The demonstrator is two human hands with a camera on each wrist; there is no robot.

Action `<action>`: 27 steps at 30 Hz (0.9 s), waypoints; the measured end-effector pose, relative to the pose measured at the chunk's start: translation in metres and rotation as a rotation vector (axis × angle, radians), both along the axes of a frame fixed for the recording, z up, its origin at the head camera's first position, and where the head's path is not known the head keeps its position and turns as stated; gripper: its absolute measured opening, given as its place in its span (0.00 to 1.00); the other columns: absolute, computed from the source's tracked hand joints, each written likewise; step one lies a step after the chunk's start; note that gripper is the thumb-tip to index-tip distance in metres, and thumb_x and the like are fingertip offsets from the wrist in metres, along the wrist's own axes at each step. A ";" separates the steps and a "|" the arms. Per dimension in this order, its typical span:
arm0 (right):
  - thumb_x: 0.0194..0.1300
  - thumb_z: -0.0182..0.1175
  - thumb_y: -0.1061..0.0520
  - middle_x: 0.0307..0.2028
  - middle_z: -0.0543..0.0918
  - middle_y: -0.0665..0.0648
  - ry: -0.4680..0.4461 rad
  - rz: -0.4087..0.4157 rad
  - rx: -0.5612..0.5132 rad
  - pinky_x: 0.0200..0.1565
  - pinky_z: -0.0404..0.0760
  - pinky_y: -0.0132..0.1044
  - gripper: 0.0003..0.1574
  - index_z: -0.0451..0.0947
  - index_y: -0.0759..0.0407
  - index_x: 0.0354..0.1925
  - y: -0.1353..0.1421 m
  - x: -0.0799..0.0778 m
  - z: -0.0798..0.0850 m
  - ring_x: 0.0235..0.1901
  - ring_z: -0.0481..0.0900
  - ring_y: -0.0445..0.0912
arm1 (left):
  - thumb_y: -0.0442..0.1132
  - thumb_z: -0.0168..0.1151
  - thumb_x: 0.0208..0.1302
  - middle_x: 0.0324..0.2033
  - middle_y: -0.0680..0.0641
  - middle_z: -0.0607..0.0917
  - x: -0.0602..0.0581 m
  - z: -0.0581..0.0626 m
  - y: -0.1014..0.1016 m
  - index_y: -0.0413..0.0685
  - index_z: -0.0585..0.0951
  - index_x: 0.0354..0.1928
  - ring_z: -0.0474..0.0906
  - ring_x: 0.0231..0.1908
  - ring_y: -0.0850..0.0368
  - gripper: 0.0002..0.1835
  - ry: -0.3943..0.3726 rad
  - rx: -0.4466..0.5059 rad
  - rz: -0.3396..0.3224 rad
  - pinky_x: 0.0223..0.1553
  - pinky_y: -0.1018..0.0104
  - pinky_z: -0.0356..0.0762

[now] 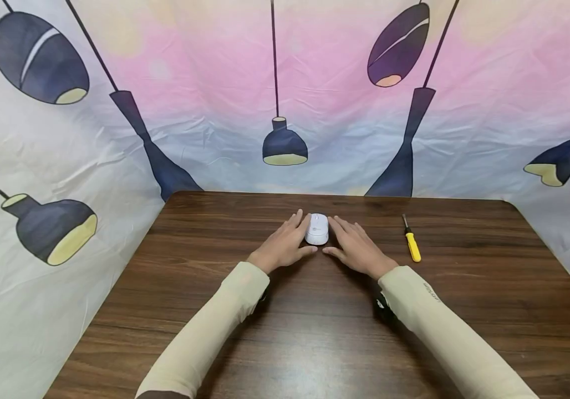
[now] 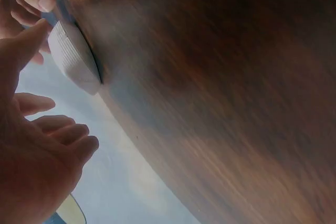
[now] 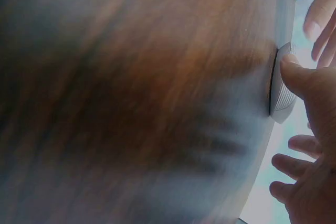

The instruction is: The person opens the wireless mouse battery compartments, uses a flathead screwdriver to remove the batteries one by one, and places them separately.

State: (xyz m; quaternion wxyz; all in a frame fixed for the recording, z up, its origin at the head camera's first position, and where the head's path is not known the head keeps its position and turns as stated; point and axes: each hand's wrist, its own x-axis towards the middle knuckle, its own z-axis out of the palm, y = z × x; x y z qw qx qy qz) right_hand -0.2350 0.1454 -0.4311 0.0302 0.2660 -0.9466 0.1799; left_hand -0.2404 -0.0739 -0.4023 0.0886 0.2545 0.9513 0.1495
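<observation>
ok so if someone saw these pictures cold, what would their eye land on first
Probably the white computer mouse toward the far side of the dark wood table, framed by the left hand and right hand on either side. Next might come the yellow-handled screwdriver, lying to the right of the right hand, and the pastel backdrop behind the table, printed with dark hanging lamps.

The right hand, loosely spread, was beside a pale ribbed mouse on the brown worktop; the left hand showed beyond.
</observation>
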 end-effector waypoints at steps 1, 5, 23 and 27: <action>0.73 0.62 0.45 0.73 0.62 0.72 -0.009 -0.001 -0.002 0.72 0.57 0.68 0.49 0.54 0.69 0.76 -0.001 -0.001 0.000 0.73 0.59 0.62 | 0.54 0.57 0.75 0.79 0.35 0.43 -0.001 -0.001 0.001 0.43 0.46 0.81 0.43 0.78 0.41 0.45 -0.008 0.006 0.002 0.78 0.49 0.49; 0.73 0.62 0.47 0.72 0.62 0.73 -0.033 -0.007 0.008 0.72 0.57 0.68 0.49 0.53 0.70 0.76 -0.006 -0.006 0.000 0.73 0.59 0.63 | 0.52 0.59 0.74 0.79 0.34 0.44 -0.004 -0.003 0.005 0.44 0.47 0.81 0.48 0.76 0.39 0.45 -0.026 0.021 0.011 0.75 0.47 0.58; 0.73 0.63 0.53 0.70 0.67 0.71 -0.142 -0.032 -0.006 0.72 0.53 0.70 0.47 0.52 0.68 0.77 -0.015 -0.017 0.001 0.70 0.64 0.62 | 0.45 0.60 0.74 0.77 0.31 0.51 -0.016 -0.011 0.017 0.41 0.51 0.80 0.57 0.74 0.39 0.41 -0.063 0.048 0.005 0.72 0.48 0.65; 0.73 0.63 0.53 0.70 0.68 0.70 -0.145 -0.028 -0.015 0.71 0.53 0.71 0.45 0.55 0.67 0.77 -0.015 -0.018 -0.001 0.70 0.64 0.62 | 0.44 0.61 0.74 0.77 0.31 0.52 -0.017 -0.012 0.018 0.40 0.53 0.79 0.57 0.73 0.39 0.41 -0.064 0.053 0.006 0.72 0.47 0.65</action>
